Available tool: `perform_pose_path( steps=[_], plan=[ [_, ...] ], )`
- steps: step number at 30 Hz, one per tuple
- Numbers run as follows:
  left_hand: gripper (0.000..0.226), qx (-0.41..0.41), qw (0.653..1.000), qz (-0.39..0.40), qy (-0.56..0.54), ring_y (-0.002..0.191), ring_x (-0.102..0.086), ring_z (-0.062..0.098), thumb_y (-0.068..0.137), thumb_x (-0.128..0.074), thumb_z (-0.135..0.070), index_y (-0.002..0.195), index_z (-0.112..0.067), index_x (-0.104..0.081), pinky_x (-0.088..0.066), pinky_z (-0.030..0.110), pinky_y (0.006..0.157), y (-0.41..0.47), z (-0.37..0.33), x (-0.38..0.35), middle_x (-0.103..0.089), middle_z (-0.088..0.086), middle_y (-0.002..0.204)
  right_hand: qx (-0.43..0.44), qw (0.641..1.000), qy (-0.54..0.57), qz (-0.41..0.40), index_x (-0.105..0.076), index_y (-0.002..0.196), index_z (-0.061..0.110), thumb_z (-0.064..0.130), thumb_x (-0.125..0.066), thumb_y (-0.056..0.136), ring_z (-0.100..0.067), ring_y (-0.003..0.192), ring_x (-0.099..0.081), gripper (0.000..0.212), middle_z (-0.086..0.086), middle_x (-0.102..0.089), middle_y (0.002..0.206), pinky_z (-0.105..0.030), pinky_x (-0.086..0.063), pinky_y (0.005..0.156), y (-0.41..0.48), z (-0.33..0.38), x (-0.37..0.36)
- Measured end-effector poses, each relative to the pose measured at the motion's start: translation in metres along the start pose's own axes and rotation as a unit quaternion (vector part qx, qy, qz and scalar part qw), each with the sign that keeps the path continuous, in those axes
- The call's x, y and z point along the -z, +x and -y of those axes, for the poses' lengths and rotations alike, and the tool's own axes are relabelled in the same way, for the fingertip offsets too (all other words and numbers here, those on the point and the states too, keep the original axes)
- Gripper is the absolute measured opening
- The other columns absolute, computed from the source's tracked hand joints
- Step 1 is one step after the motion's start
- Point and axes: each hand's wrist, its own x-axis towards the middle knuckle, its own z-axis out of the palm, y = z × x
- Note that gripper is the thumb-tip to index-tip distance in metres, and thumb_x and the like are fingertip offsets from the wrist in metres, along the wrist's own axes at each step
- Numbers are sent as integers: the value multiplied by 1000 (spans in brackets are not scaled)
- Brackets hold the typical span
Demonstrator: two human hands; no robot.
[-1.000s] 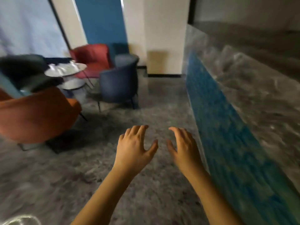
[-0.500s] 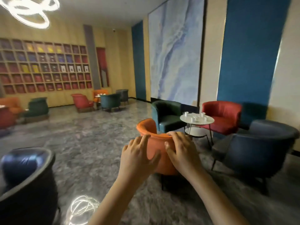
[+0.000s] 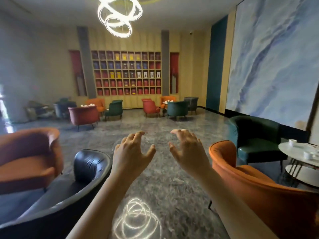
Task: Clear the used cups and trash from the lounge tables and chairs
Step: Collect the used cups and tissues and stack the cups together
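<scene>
Hands are raised at the centre of the frame: the left hand (image 3: 133,156) and the right hand (image 3: 188,152) are side by side and apart, backs to the camera, fingers loosely bent, both empty. At the right edge, 2 white cups (image 3: 308,155) stand on a round table (image 3: 288,151), beside a green armchair (image 3: 255,135) and behind an orange armchair (image 3: 259,190).

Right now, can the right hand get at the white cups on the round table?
Probably not from here. The right hand hangs empty and open over the floor, while the white cups sit on the round table off to the right, with the near orange chair between. Stepping round it looks needed.
</scene>
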Motion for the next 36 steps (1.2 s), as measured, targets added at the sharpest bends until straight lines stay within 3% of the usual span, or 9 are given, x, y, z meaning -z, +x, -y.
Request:
perform_pose_path(
  steps=[8,16,28,36],
  plan=[
    [55,101,992,2,72,117,-48,25,83,-55,-45,130,-18,-45,-39,39,94,130,72,-98,-54,6,128,93,990,39,96,-39,133,18,47,-38,91,-19,122,-42,51,-4,-49,133,-34,-34,101,152,-94,-130],
    [55,183,973,29,134,116,-48,24,81,-52,-51,127,-21,-46,-39,41,93,242,194,-187,-55,5,123,130,972,55,188,-33,138,18,51,-35,90,-19,124,-40,57,-4,-45,136,-35,-32,102,277,-152,-295],
    [56,187,965,75,170,117,-48,25,83,-49,-51,130,-22,-42,-37,40,94,473,401,-323,-52,5,127,125,970,32,207,-34,137,19,50,-36,92,-23,122,-39,55,-4,-43,137,-37,-31,98,516,-202,-537],
    [56,221,946,138,195,118,-48,22,85,-45,-54,130,-21,-42,-39,40,95,593,567,-451,-52,3,129,125,947,8,294,-30,140,19,51,-29,94,-22,126,-37,56,-3,-41,141,-39,-30,101,641,-262,-750]
  ],
)
